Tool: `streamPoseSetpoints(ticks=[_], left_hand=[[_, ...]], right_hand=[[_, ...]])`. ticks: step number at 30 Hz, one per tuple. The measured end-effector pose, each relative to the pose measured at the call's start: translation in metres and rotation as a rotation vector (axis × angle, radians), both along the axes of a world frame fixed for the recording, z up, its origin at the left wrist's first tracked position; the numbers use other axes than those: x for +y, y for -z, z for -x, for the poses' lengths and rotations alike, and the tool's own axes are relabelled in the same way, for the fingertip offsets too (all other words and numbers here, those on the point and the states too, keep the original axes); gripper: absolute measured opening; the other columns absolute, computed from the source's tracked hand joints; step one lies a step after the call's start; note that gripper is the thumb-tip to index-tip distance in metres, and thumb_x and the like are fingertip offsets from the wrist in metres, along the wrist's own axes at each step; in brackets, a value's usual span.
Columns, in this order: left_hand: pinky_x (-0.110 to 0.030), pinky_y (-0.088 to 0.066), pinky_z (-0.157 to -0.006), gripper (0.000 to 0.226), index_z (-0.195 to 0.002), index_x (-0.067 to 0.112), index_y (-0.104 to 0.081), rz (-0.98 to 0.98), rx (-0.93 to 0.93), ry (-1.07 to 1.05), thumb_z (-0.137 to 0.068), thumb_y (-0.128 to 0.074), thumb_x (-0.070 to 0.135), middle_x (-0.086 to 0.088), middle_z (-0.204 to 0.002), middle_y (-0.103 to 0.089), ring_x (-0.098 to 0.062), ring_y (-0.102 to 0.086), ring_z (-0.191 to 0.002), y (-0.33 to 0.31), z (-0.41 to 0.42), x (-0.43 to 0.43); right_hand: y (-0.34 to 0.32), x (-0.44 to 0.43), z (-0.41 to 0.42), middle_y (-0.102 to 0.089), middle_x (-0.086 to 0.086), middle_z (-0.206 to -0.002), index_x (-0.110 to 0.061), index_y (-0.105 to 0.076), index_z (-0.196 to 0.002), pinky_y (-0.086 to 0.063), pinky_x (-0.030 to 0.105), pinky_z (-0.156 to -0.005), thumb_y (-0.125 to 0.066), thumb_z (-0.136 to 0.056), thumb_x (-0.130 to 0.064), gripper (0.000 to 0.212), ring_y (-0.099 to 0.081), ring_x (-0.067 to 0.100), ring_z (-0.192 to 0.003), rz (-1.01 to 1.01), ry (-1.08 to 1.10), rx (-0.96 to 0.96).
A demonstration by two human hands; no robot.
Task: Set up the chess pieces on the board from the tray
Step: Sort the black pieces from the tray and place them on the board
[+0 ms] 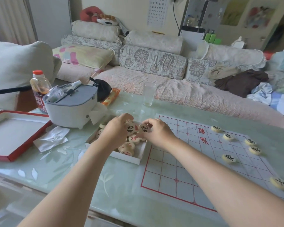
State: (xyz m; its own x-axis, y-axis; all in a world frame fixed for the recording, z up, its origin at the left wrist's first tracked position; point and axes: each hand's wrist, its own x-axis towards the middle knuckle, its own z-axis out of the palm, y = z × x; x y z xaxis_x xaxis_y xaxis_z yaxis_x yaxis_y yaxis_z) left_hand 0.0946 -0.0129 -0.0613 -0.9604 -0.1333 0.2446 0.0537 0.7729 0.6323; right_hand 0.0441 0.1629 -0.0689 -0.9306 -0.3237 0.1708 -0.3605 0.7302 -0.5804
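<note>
A white tray [129, 157] left of the board holds several round cream chess pieces with red marks. Over the tray, my left hand [115, 131] grips a piece with a black character [130, 129]. Beside it my right hand [156, 132] pinches another black-marked piece [145, 128] by its edge. The paper board [174, 163] with red grid lines lies to the right. Several black-marked pieces [228, 158] stand along its far right side, and one more [279, 182] sits near the right front corner.
A red-rimmed box lid [15, 154] lies at the left, with crumpled tissue [51, 139] beside it. Behind the tray stand a grey-white container [70, 108], a bottle [38, 89], a black bag [102, 89] and a clear glass [149, 94]. A sofa runs behind the table.
</note>
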Motion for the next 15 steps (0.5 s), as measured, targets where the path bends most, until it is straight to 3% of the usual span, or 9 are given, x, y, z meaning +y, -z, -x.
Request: streamPoseSetpoints(ticks=[2, 4, 8, 10, 15], left_hand=[[-0.024, -0.036, -0.054, 0.036, -0.115, 0.033, -0.058, 0.006, 0.003, 0.066, -0.096, -0.039, 0.009, 0.0, -0.111, -0.059, -0.018, -0.052, -0.084, -0.004, 0.004, 0.025], [-0.025, -0.038, -0.061, 0.032, -0.113, 0.034, -0.059, 0.024, -0.013, 0.128, -0.098, -0.04, 0.013, 0.001, -0.112, -0.059, -0.017, -0.054, -0.087, -0.005, 0.007, 0.051], [-0.026, -0.04, -0.059, 0.028, -0.116, 0.034, -0.058, 0.099, -0.063, 0.239, -0.099, -0.04, 0.02, 0.0, -0.108, -0.062, -0.016, -0.055, -0.078, -0.001, 0.012, 0.098], [-0.028, -0.045, -0.059, 0.029, -0.117, 0.035, -0.056, 0.104, -0.098, 0.291, -0.099, -0.039, 0.019, 0.0, -0.107, -0.063, -0.017, -0.057, -0.078, 0.004, 0.015, 0.121], [-0.032, -0.052, -0.064, 0.024, -0.115, 0.03, -0.054, 0.154, -0.184, 0.399, -0.099, -0.041, 0.018, 0.0, -0.109, -0.064, -0.019, -0.06, -0.081, 0.017, 0.023, 0.17]], right_hand=[[-0.003, 0.027, -0.003, -0.058, -0.005, -0.103, -0.033, -0.066, -0.099, -0.046, 0.03, -0.078, -0.075, -0.072, -0.063, 0.041, -0.059, 0.015, -0.094, -0.048, 0.034, -0.001], [-0.002, 0.057, -0.007, -0.058, -0.004, -0.108, -0.036, -0.065, -0.098, -0.046, 0.03, -0.08, -0.071, -0.075, -0.063, 0.037, -0.058, 0.017, -0.098, -0.088, 0.069, -0.033], [0.0, 0.116, -0.02, -0.05, -0.002, -0.132, -0.031, -0.059, -0.123, -0.042, 0.035, -0.098, -0.063, -0.085, -0.047, 0.041, -0.051, 0.022, -0.123, -0.234, 0.136, -0.082], [0.0, 0.141, -0.027, -0.05, -0.003, -0.134, -0.028, -0.054, -0.131, -0.042, 0.034, -0.099, -0.058, -0.09, -0.044, 0.044, -0.051, 0.021, -0.124, -0.286, 0.17, -0.089], [0.001, 0.187, -0.038, -0.055, -0.001, -0.132, -0.023, -0.056, -0.13, -0.042, 0.031, -0.102, -0.057, -0.093, -0.043, 0.043, -0.052, 0.018, -0.123, -0.346, 0.183, -0.126]])
